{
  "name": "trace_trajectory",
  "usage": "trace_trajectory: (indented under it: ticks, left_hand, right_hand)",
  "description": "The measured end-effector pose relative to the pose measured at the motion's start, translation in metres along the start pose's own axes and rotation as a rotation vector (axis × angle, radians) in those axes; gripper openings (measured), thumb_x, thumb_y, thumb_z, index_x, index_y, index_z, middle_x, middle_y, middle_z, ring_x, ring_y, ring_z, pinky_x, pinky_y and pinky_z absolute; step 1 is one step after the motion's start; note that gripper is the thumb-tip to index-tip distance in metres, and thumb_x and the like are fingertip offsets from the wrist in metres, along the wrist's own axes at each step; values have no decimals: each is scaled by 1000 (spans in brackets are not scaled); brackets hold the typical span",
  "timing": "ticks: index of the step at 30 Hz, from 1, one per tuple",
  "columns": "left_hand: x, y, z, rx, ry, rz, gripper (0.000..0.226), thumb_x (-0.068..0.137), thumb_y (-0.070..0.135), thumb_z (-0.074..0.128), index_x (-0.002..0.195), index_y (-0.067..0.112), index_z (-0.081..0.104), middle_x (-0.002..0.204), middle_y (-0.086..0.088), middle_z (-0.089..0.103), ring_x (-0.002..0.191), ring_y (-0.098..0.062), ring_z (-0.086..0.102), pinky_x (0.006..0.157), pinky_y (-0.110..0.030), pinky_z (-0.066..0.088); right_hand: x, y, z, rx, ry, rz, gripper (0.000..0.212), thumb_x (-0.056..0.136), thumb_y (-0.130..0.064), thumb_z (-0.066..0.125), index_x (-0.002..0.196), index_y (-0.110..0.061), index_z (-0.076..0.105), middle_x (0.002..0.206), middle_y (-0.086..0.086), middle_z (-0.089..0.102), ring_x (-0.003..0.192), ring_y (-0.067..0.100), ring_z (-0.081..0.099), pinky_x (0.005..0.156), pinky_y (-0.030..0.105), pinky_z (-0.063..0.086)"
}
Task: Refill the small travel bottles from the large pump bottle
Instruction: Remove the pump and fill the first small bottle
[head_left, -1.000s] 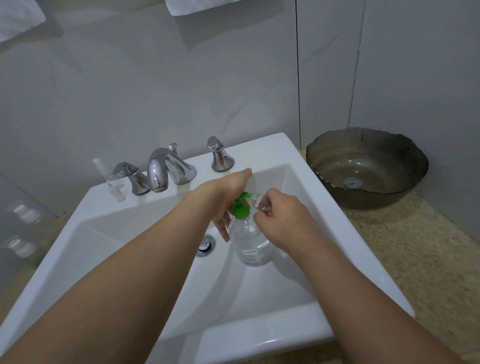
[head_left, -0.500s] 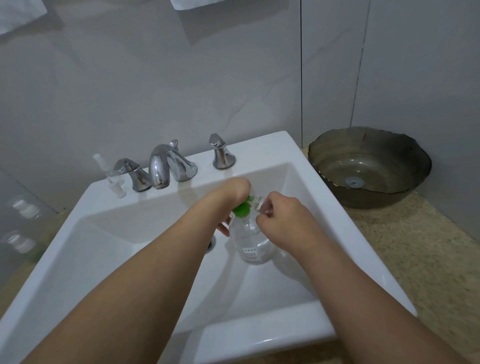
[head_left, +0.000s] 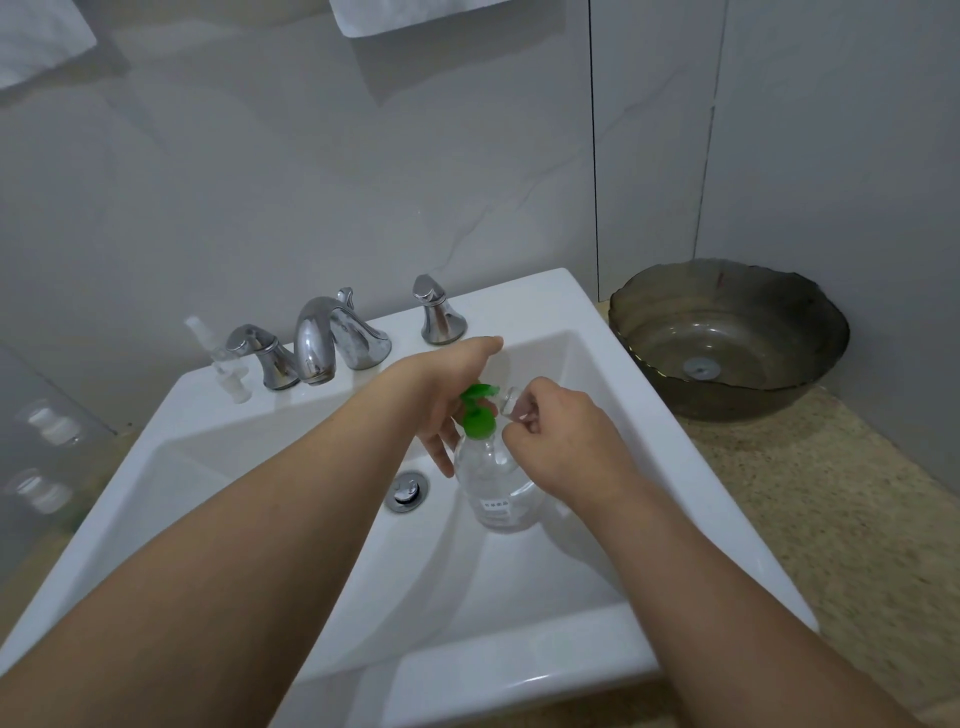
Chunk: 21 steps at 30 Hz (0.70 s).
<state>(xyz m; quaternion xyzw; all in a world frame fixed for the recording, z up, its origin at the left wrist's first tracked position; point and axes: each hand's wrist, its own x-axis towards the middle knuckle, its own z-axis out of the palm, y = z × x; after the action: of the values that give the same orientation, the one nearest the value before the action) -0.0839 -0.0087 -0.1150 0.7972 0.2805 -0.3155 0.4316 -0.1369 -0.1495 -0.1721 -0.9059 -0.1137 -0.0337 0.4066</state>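
- Left hand (head_left: 447, 400) rests flat on the green pump head (head_left: 479, 410), fingers straight; a skewed press could tip the pump bottle (head_left: 496, 483)
- Right hand (head_left: 558, 441) pinches the small travel bottle (head_left: 510, 402) at the spout's 3 o'clock; misaligned, liquid falls into the sink (head_left: 519, 670)

Clear pump bottle (head_left: 496, 488) with a bright green pump head (head_left: 478, 415), sitting in a plain white sink (head_left: 519, 670). Chrome faucet (head_left: 332, 338), smoky brown glass bowl (head_left: 727, 400), speckled beige table (head_left: 831, 519).

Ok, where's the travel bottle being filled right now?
In the right hand, the small bottle is held at the green pump's nozzle, over the white sink, just right of the left hand.
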Motion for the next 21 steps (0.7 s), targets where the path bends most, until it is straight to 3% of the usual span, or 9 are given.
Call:
trace_trajectory:
  ticks: [5,11,14,18,21]
  left_hand:
    - [7,-4,4,24,24,-3,70,96,68,32,127,10,57,124,-17,63,110,-52,61,83,-72,52]
    - [10,-9,17,62,194,64,39,97,43,32,95,13,57,107,-14,63,91,-42,66,62,-62,58]
    - [12,-11,23,78,240,87,32,98,30,31,93,9,54,103,-18,63,88,-40,66,67,-61,59]
    - [12,-12,24,74,249,105,31,98,29,30,89,10,52,102,-17,62,86,-38,66,70,-61,59]
    - [14,-14,19,52,237,104,34,97,38,31,94,13,54,107,-15,63,90,-39,67,63,-58,60]
  right_hand:
    - [0,0,1,10,-4,4,16,83,-29,55,96,-21,57,92,-4,65,86,20,60,77,37,52]
    - [0,3,3,-23,-23,23,16,82,-28,54,95,-19,57,89,-4,62,82,22,59,72,35,51]
    - [0,4,4,-48,-33,42,13,82,-27,54,91,-18,55,83,-5,58,78,22,56,66,32,48]
    - [1,5,5,-45,-42,54,13,82,-27,54,93,-20,57,88,-4,62,81,21,57,68,31,48]
    - [1,5,6,-32,-47,46,13,81,-27,54,92,-21,56,87,-5,61,79,20,57,67,31,48]
